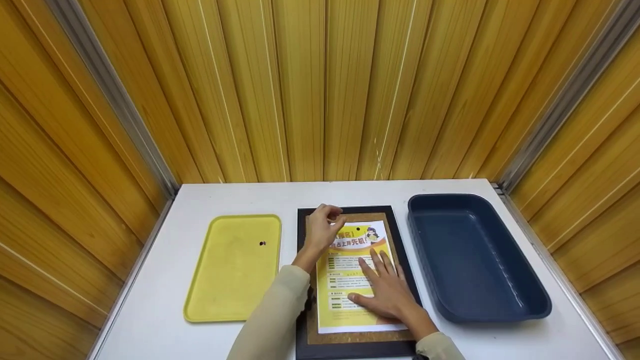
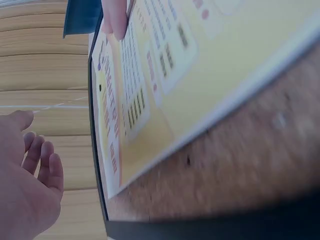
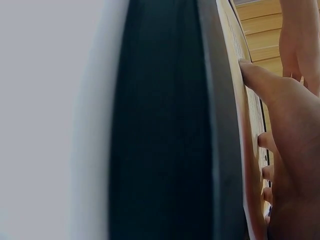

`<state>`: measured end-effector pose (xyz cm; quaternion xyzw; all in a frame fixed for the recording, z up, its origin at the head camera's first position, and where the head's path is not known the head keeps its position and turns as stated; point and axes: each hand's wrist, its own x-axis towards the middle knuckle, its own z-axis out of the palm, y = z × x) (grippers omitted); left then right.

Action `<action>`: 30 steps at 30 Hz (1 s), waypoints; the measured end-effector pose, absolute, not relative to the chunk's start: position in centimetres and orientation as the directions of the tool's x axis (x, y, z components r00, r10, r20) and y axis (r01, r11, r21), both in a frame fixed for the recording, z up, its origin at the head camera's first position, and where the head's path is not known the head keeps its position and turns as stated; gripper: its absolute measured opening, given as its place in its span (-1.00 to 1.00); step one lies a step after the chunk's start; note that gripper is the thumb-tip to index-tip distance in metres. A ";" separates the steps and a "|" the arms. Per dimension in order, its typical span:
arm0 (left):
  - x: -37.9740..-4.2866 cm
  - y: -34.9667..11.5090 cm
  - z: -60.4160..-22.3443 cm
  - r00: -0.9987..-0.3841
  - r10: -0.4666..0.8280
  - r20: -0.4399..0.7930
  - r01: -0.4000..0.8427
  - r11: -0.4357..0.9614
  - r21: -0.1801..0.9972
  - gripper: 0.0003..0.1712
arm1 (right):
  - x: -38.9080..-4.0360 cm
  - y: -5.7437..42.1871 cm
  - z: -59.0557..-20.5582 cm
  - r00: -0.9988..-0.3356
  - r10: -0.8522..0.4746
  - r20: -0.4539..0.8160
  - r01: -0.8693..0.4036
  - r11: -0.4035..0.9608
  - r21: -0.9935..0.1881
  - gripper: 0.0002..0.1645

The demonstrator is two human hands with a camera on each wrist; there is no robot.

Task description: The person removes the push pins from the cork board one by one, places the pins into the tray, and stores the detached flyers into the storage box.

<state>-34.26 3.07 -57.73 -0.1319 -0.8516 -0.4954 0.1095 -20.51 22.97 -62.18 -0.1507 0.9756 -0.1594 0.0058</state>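
Note:
A yellow and white printed sheet (image 1: 345, 320) lies on a brown cork board with a black frame (image 1: 370, 348). My right hand (image 1: 387, 290) rests palm down on the sheet's right half, fingers spread, thumb pointing left. Over the sheet's upper left corner is my left hand (image 1: 322, 227), raised off the surface with fingers loosely bent. In the left wrist view its thumb stands apart from the fingers (image 2: 45, 157), and nothing shows between them. A small dark round pin head (image 1: 358, 229) sits near the sheet's top edge.
To the left lies a shallow yellow tray (image 1: 230, 280) with small dark bits (image 1: 262, 243) on it. A deep dark blue basin (image 1: 475, 260) stands at the right. Wood-patterned walls (image 1: 300, 90) enclose the white table (image 1: 150, 300) at the back and sides.

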 end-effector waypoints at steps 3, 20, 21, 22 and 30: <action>-34.4 3.8 -58.0 -0.952 0.097 0.291 0.302 0.464 0.833 -0.70 | -20.5 23.0 -62.2 -0.955 -0.296 0.036 -0.292 0.905 -0.310 0.21; -34.5 7.1 -59.9 -0.974 0.054 0.219 0.224 0.351 0.909 -0.73 | -20.5 23.0 -62.1 -0.956 -0.292 0.043 -0.291 0.909 -0.300 0.21; -34.6 7.2 -60.1 -0.975 0.062 0.212 0.220 0.353 0.909 -0.73 | -20.5 23.0 -62.1 -0.955 -0.292 0.044 -0.292 0.907 -0.302 0.21; -34.6 7.3 -60.3 -0.976 0.070 0.205 0.216 0.355 0.909 -0.72 | -20.5 23.0 -62.1 -0.955 -0.293 0.044 -0.293 0.907 -0.303 0.20; -34.8 7.5 -61.3 -0.972 0.145 0.185 0.232 0.454 0.860 -0.64 | -20.5 23.1 -62.2 -0.952 -0.302 0.038 -0.299 0.906 -0.300 0.20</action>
